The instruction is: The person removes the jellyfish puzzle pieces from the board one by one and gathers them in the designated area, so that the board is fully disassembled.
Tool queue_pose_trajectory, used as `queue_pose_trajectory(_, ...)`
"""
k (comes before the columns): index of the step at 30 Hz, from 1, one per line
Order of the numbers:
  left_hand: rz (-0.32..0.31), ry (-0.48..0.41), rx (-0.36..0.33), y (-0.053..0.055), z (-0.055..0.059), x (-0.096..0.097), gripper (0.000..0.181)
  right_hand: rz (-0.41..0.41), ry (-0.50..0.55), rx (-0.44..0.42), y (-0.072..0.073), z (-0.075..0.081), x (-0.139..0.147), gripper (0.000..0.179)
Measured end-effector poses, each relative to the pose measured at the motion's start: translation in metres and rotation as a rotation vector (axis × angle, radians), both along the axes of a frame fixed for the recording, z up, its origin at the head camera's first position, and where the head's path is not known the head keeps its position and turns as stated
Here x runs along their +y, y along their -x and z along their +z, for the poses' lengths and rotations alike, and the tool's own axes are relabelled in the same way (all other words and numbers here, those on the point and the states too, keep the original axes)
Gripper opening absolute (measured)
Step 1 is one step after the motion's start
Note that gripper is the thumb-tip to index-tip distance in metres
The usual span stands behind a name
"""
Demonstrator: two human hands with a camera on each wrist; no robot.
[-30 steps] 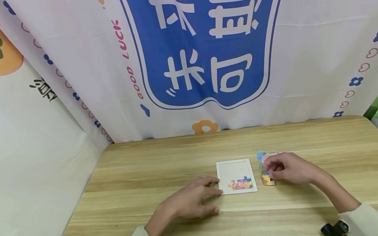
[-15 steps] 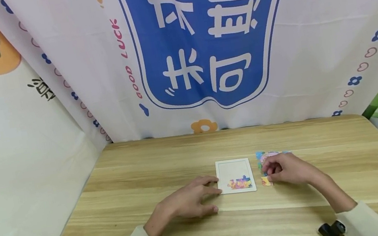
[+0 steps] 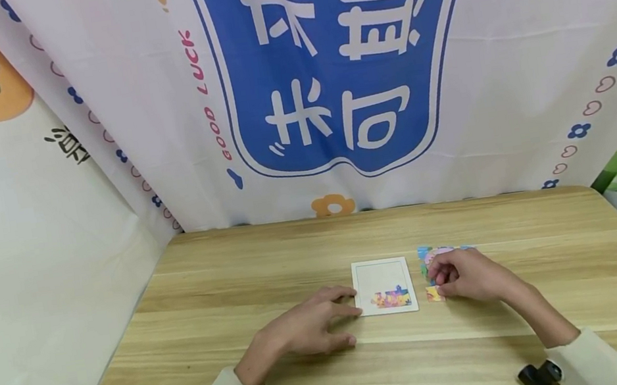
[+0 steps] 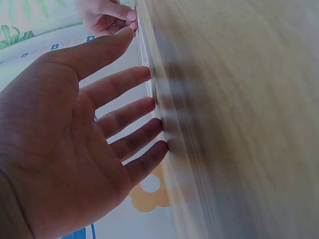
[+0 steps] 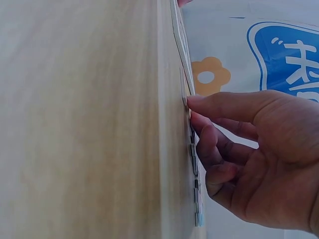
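Observation:
My left hand (image 3: 319, 325) rests its fingertips at the left edge of a white puzzle tray (image 3: 379, 263). The left wrist view shows that left hand (image 4: 79, 124) palm side, fingers spread. A few joined, colourful puzzle pieces (image 3: 391, 299) fill the tray's lower right corner. Right of the tray, my right hand (image 3: 467, 275) pinches the edge of a yellow puzzle piece (image 3: 434, 294) between thumb and index finger. That piece lies low on the table in the right wrist view, and the right hand (image 5: 259, 154) has its other fingers curled. Part of the piece is hidden under the fingertips.
More puzzle pieces (image 3: 426, 252), blue and pink, lie behind the right hand and are partly covered by it. The wooden table (image 3: 270, 258) ends at a printed curtain (image 3: 285, 196). Black wrist cameras (image 3: 539, 376) sit on both sleeves.
The yellow piece has shifted and turned slightly under my right fingers, whose thumb has come down to its edge. My left hand and the tray stay as they were.

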State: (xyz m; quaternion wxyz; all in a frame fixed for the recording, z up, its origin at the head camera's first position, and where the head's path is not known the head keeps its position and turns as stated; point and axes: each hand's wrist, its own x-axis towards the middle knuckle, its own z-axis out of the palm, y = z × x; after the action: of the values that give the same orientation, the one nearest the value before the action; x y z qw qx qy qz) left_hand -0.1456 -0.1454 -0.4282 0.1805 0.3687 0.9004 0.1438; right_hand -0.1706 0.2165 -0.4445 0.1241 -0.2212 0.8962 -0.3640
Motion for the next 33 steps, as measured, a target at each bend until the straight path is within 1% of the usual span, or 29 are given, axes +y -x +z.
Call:
queue_pose_trajectory(8, -0.001, 0.0, 0.007, -0.001, 0.001, -0.001, 0.051, -0.025, -0.021, 0.001, 0.0, 0.001, -0.002, 0.017)
queue_pose_trajectory(13, -0.005, 0.0, 0.014, -0.001, 0.002, -0.001, 0.05, -0.024, -0.017, 0.018, 0.0, 0.001, -0.003, 0.015)
queue_pose_trajectory(17, -0.021, 0.003, 0.03, -0.001, 0.003, 0.0, 0.049, -0.004, 0.002, 0.033, 0.0, 0.001, -0.006, 0.012)
queue_pose_trajectory(21, -0.017, 0.008, 0.041, 0.0, 0.002, 0.002, 0.047, 0.015, 0.012, 0.046, -0.001, 0.001, -0.014, 0.011)
queue_pose_trajectory(25, -0.018, 0.01, 0.057, -0.001, 0.001, 0.004, 0.047, 0.01, -0.004, 0.044, -0.002, 0.002, -0.023, 0.01)
queue_pose_trajectory(33, -0.05, 0.01, 0.071, -0.001, 0.001, 0.012, 0.048, 0.031, -0.002, 0.046, -0.001, 0.006, -0.037, 0.01)
